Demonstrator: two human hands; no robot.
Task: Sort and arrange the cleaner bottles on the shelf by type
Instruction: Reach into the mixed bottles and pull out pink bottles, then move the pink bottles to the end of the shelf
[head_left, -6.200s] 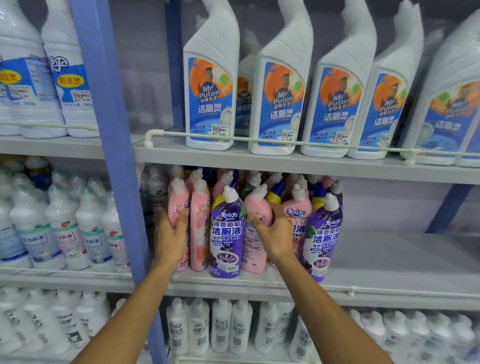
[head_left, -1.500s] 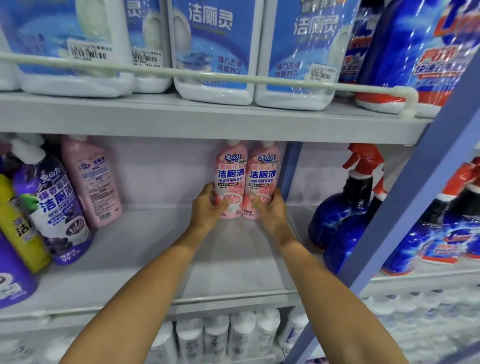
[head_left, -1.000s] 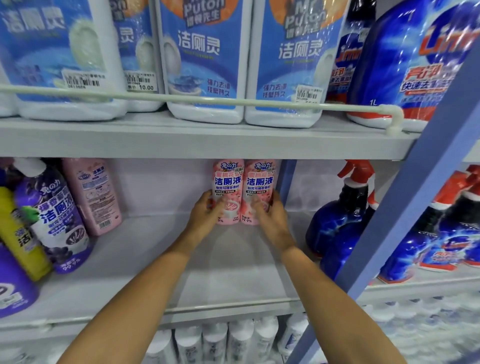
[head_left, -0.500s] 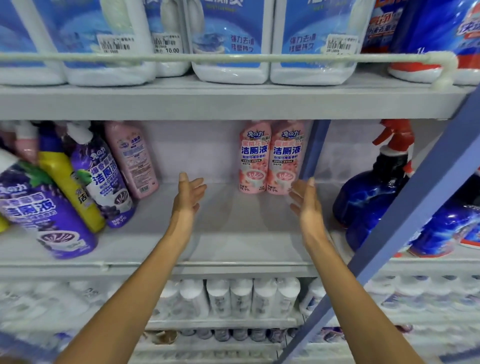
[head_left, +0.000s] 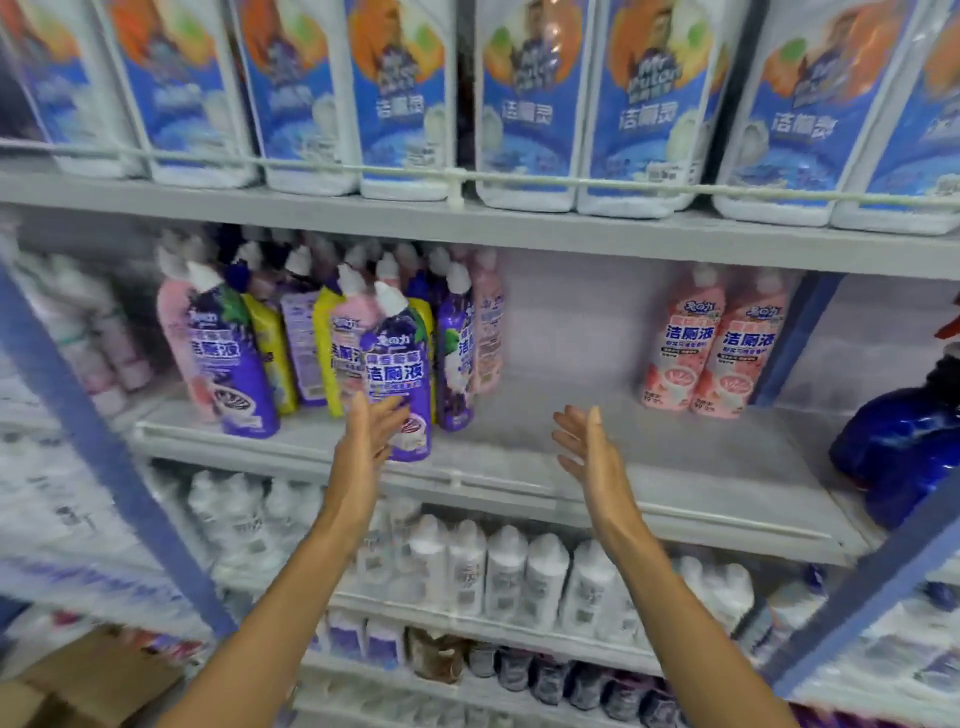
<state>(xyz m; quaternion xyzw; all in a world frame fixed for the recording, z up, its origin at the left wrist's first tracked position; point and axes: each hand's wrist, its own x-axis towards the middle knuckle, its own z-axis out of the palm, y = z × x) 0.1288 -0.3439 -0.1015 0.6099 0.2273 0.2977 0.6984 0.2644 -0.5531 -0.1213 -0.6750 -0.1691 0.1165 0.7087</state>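
Note:
Two pink cleaner bottles (head_left: 712, 344) stand side by side at the back right of the middle shelf (head_left: 649, 467). A mixed cluster of purple, yellow and pink bottles (head_left: 332, 343) crowds the shelf's left part. My left hand (head_left: 370, 435) hovers with straight fingers just in front of a purple bottle (head_left: 402, 371) at the cluster's front; whether it touches is unclear. My right hand (head_left: 589, 449) hangs open over the bare stretch of shelf, holding nothing.
Large white bottles with blue labels (head_left: 524, 104) fill the upper shelf behind a rail. White bottles (head_left: 498, 571) line the lower shelf. A blue spray bottle (head_left: 904, 441) sits far right. Blue uprights (head_left: 88, 441) frame the bay. A cardboard box (head_left: 78, 680) lies lower left.
Both hands let go of the two pink bottles at the back right and drew away. The view and both hands have swung left toward the mixed cluster.

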